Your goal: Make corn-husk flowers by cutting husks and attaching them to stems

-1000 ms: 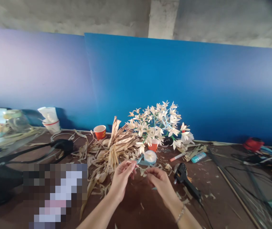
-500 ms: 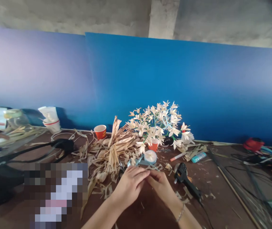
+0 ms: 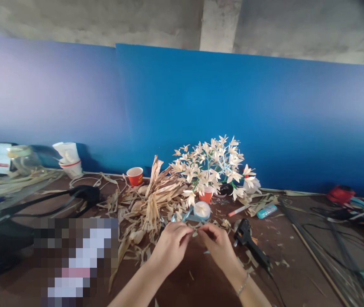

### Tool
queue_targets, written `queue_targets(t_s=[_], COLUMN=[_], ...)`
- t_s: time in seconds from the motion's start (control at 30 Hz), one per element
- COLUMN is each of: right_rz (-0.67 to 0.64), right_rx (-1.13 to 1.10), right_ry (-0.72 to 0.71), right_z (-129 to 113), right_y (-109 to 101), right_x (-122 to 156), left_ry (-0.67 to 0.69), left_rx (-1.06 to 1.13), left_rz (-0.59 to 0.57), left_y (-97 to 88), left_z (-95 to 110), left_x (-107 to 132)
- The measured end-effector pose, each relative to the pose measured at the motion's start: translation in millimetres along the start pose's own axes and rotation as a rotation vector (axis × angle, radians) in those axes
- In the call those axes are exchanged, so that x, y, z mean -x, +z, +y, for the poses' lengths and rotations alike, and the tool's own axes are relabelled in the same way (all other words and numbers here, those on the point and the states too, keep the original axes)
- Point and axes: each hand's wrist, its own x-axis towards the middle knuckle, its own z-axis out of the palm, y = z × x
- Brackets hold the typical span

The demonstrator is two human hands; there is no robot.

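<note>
My left hand (image 3: 172,245) is closed in a pinch over the near middle of the table. Facing it, a small gap away, my right hand (image 3: 218,245) pinches too, a bracelet on its wrist. Something small and pale shows between the fingertips, too small to name. Just beyond the hands lies a round, shallow, pale blue-rimmed dish (image 3: 202,210). Behind it, a bunch of cream flowers (image 3: 214,166) on green stems stands in a red paper cup (image 3: 205,196). Dried corn husks (image 3: 156,204) are heaped to the left of the flowers.
A black glue gun (image 3: 250,243) with a cord lies right of my right hand. Beyond it are a turquoise object (image 3: 267,211) and a red-and-white stick (image 3: 238,210). Another red paper cup (image 3: 134,176) stands by the husks. Black straps (image 3: 41,209) lie left; cables and thin rods lie right.
My hands were touching at the fingertips and have drawn slightly apart, revealing the small pale thing between them. The flowers, husks and glue gun stay in place.
</note>
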Motion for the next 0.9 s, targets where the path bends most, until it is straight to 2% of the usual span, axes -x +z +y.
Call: queue_targets(t_s=[0.23, 0.4, 0.6, 0.9], right_rz=[0.054, 0.102, 0.066, 0.095], right_rx=[0.039, 0.082, 0.119, 0.118], right_ry=[-0.045, -0.096, -0.172, -0.122], right_z=[-3.1, -6.0, -7.6, 0.8], right_y=[0.2, 0.8, 0.7, -2.2], right_x=[1.4, 2.8, 4.9, 2.0], left_ry=[-0.110, -0.091, -0.064, -0.117], left_rx=[0.071, 0.017, 0.015, 0.082], left_rz=[-0.010, -0.021, -0.064, -0.066], left_y=[-2.2, -2.1, -0.8, -2.9], left_z=[1.9, 1.5, 1.0, 1.5], left_x=[-1.7, -1.9, -0.9, -3.3])
